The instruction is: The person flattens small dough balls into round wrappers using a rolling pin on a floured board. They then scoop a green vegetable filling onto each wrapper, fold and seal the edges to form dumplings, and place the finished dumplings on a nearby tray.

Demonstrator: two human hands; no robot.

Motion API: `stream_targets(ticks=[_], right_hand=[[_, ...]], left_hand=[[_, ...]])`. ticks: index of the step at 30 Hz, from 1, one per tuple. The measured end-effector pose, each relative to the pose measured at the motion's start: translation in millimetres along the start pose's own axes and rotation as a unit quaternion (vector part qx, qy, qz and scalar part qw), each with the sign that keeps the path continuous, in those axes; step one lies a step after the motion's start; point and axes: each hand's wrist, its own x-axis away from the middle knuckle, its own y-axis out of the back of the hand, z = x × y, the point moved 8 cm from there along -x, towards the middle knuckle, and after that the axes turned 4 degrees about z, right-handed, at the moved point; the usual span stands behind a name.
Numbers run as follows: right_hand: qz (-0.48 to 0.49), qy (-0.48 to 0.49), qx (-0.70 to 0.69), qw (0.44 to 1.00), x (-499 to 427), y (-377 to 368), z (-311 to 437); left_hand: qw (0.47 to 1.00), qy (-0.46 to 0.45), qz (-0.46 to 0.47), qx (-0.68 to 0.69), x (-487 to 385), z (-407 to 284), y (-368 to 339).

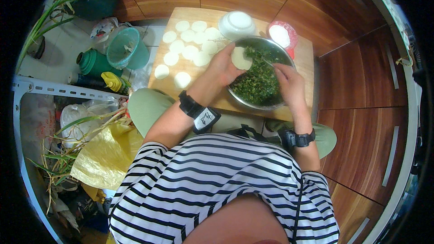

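Observation:
My left hand holds a round dough wrapper over the left rim of a steel bowl. Chopped green filling lies in the bowl. At the bowl's right side, my right hand grips the handle of a thin metal utensil, whose far end is at the filling near the wrapper; its tip is hard to make out. Several more round dough wrappers lie spread on the wooden board to the left of the bowl.
An upturned white bowl and a red dish of white powder stand behind the steel bowl. Wooden cabinets border the right and back. At left are a green bucket, a metal shelf frame, a yellow bag and green onions.

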Motion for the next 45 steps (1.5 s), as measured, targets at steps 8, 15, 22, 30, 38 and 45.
stream_targets(ticks=[8, 15, 22, 30, 38, 45], right_hand=[[-0.042, 0.072, 0.064, 0.994, 7, -12, 18], [-0.054, 0.085, 0.032, 0.994, 14, -21, 16], [-0.032, 0.067, 0.025, 0.997, 18, -23, 10], [-0.029, 0.069, 0.028, 0.997, 22, -27, 5], [-0.046, 0.084, 0.025, 0.995, 21, -13, 8], [-0.033, -0.016, -0.106, 0.994, 22, -1, -4]], left_hand=[[0.999, -0.011, 0.038, 0.034, 1, -2, -6], [0.995, -0.026, 0.054, 0.085, 0, -4, -10], [0.994, -0.043, 0.051, 0.082, -3, -5, -4], [0.989, -0.027, 0.074, 0.124, -1, -1, -8], [0.992, -0.053, 0.058, 0.097, 5, -8, -14], [0.990, -0.048, 0.044, 0.125, 5, -9, -10]])
